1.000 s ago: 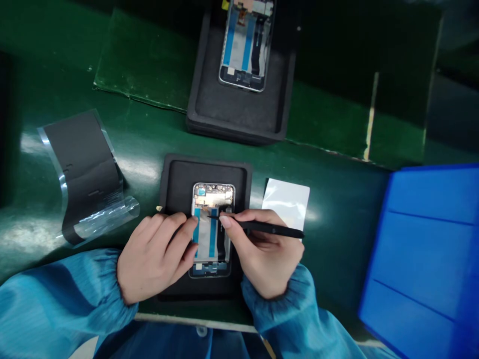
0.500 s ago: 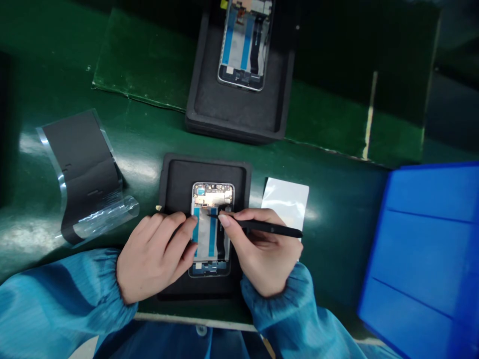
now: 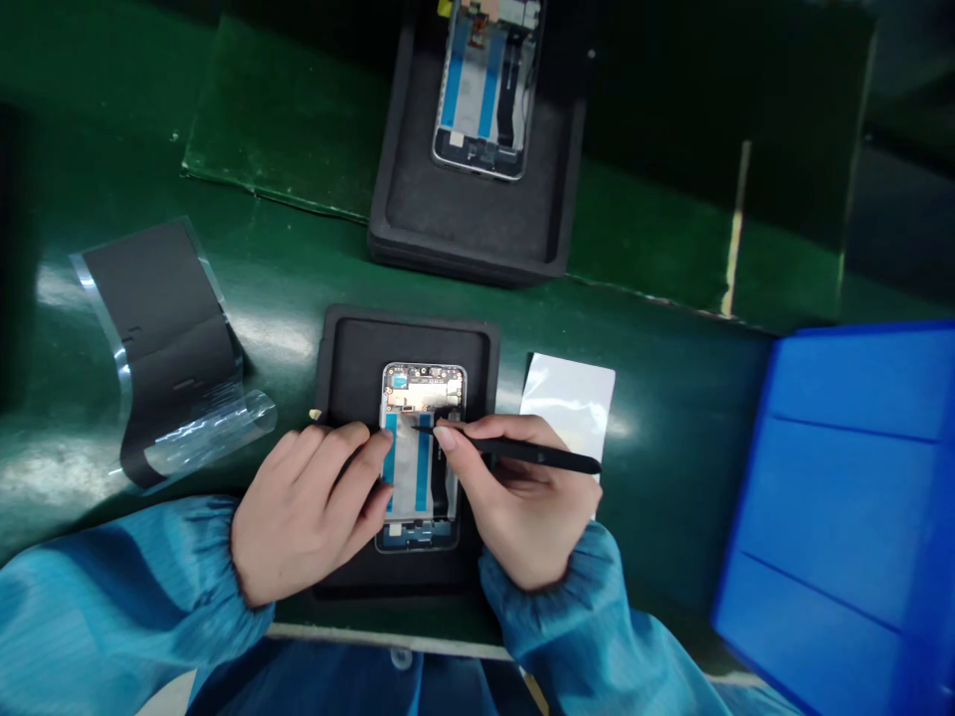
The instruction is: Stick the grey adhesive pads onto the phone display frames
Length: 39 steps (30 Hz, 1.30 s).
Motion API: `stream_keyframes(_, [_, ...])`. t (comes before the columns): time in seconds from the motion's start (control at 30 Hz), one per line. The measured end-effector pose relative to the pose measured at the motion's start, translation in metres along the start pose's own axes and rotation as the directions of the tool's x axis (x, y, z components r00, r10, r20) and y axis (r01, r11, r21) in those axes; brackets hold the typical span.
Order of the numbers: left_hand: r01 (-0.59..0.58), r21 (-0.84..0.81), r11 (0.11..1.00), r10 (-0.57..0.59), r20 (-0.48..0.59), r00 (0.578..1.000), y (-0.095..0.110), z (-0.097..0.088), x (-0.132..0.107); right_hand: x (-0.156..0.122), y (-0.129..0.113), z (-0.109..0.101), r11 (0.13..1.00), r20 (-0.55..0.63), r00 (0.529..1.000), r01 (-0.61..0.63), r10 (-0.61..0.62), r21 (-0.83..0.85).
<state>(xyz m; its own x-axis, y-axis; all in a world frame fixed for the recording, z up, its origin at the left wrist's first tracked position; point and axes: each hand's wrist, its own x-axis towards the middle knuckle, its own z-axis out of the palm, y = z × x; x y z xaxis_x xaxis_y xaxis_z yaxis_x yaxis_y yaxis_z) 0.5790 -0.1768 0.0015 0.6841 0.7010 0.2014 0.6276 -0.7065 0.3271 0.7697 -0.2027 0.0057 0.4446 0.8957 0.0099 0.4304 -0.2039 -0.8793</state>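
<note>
In the middle of the head view an opened phone (image 3: 407,472) lies in a black foam tray (image 3: 328,348), its circuit board at the far end and blue strips along its bay. My left hand (image 3: 305,512) grips the phone's left edge with bent fingers and thumb. Pinched between the thumb and fingers of my right hand (image 3: 529,507) are black tweezers (image 3: 541,454), pointing left. Their thin tip is over the phone's bay, just below the board; whether it touches anything there is too small to tell.
Beyond stands another black tray (image 3: 470,224) holding a second opened phone (image 3: 472,94). A curled sheet of black film (image 3: 164,308) with clear edges lies at left. A white glossy sheet (image 3: 571,398) sits partly behind my right hand, and a blue bin (image 3: 843,497) is at right.
Both hands, the phone and the tweezers keep practically the same places. The whole view has shifted very slightly.
</note>
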Motion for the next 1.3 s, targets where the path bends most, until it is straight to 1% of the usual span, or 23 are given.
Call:
stream_keyframes(0.53, [-0.005,-0.002,1.0,0.005,0.0,1.0,0.0002,-0.001,0.0004,-0.0005,0.0035,0.0002,0.999,0.007,0.999,0.049,-0.049,0.021])
stream_keyframes(0.8, [-0.004,0.001,1.0,0.004,0.003,1.0,0.0001,0.0007,0.0009,-0.0009,0.005,-0.0003,0.999,0.011,0.999,0.044,-0.044,0.033])
stream_keyframes(1.03, [-0.007,0.014,1.0,0.007,0.025,1.0,0.0002,-0.0005,0.001,-0.0018,0.0054,0.0004,0.998,0.01,0.999,0.038,-0.038,0.04])
stream_keyframes(1.3, [-0.031,0.083,0.996,0.023,0.094,0.995,0.0001,-0.0023,0.0044,-0.001,0.0044,0.0012,0.999,0.006,1.0,0.021,-0.021,0.031])
